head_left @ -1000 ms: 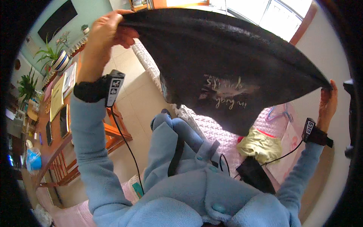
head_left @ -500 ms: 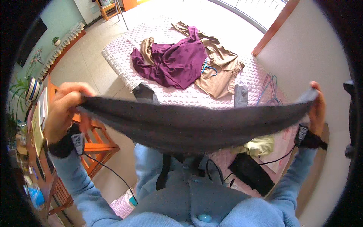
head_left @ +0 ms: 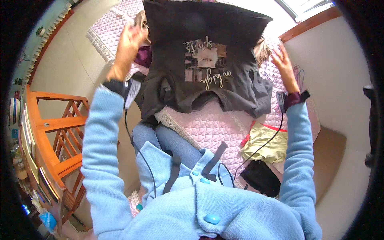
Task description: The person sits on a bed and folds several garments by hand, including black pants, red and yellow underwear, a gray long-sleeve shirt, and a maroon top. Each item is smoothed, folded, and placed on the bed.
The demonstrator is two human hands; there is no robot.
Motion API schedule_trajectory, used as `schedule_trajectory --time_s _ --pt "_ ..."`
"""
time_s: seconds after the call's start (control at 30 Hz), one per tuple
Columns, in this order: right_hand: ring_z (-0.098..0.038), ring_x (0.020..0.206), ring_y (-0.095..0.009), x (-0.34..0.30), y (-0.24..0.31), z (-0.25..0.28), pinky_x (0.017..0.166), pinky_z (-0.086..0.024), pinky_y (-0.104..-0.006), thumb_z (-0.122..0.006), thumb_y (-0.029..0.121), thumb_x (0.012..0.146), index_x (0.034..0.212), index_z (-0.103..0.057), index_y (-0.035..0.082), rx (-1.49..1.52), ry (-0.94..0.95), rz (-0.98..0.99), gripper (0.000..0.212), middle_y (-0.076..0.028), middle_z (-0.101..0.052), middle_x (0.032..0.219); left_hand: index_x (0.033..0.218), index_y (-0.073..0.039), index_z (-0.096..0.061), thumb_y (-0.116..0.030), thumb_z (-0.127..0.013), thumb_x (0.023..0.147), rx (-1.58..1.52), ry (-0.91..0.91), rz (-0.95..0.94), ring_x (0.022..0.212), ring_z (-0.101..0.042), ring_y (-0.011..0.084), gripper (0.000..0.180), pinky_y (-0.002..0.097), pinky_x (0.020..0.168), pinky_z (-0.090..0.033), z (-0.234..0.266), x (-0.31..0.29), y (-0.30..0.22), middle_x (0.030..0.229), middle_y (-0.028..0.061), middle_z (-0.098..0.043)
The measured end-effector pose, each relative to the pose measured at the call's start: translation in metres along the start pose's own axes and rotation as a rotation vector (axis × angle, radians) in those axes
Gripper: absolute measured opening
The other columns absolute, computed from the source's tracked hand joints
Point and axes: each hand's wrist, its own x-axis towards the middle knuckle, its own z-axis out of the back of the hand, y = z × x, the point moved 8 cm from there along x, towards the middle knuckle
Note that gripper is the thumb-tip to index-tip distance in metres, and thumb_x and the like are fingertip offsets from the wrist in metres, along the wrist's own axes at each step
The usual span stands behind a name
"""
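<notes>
A dark grey T-shirt point(head_left: 168, 52) with a picture and light lettering spreads over the quilted pink bed cover point(head_left: 216, 124). Its neckline lies on my side, and its far hem is raised and looks loose. Beside the shirt's left edge is my left hand point(head_left: 130, 44), slightly blurred, with fingers stretched out and nothing visible in them. My right hand point(head_left: 284, 64) hovers off the right edge, fingers spread and holding nothing. Under the shirt, bits of a purple garment point(head_left: 143, 57) and a brown garment point(head_left: 262, 53) show; the rest of them is hidden.
A pale yellow garment with red trim point(head_left: 266, 141) and a black item point(head_left: 262, 178) lie on the bed near my right forearm. An orange wooden chair point(head_left: 60, 124) stands on the left. The wall point(head_left: 336, 72) borders the bed on the right. Cables run from both wrists.
The dark grey cloth, stretched between both hands before, now lies spread farther away as a T-shirt. Both hands have let go and moved forward. The view has tilted toward the bed.
</notes>
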Motion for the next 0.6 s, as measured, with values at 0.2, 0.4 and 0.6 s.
schedule_trajectory --time_s 0.2,0.4,0.6 --pt "-0.053 0.078 -0.007 -0.163 -0.152 0.044 0.07 -0.043 -0.0228 -0.062 0.031 0.089 0.113 -0.062 0.001 -0.359 -0.103 -0.63 0.038 0.001 -0.062 0.09 0.082 0.001 -0.063 -0.036 -0.063 0.086 0.175 0.32 0.91 0.054 -0.061 0.0144 0.037 0.0266 0.048 -0.051 0.003 -0.201 0.139 0.066 0.0072 -0.063" --pt "-0.049 0.118 -0.022 -0.215 -0.178 0.053 0.095 -0.042 -0.032 -0.067 0.032 0.084 0.133 -0.043 0.0 -0.302 -0.203 -0.451 0.063 -0.014 -0.053 0.127 0.112 0.015 -0.046 -0.064 -0.063 0.075 -0.16 0.424 1.273 0.077 -0.066 0.0333 0.089 0.0412 0.063 -0.058 -0.094 -0.279 0.138 0.093 0.0292 -0.061" --pt "-0.06 0.077 -0.015 -0.202 -0.227 0.073 0.061 -0.047 -0.0274 -0.06 0.031 0.089 0.107 -0.056 0.009 0.274 -0.517 -0.869 0.028 -0.003 -0.061 0.09 0.093 0.004 -0.058 -0.027 -0.063 0.086 -0.313 -0.029 1.148 0.07 -0.066 0.0283 0.032 0.0412 0.063 -0.058 -0.126 -0.272 0.165 0.081 0.0157 -0.064"
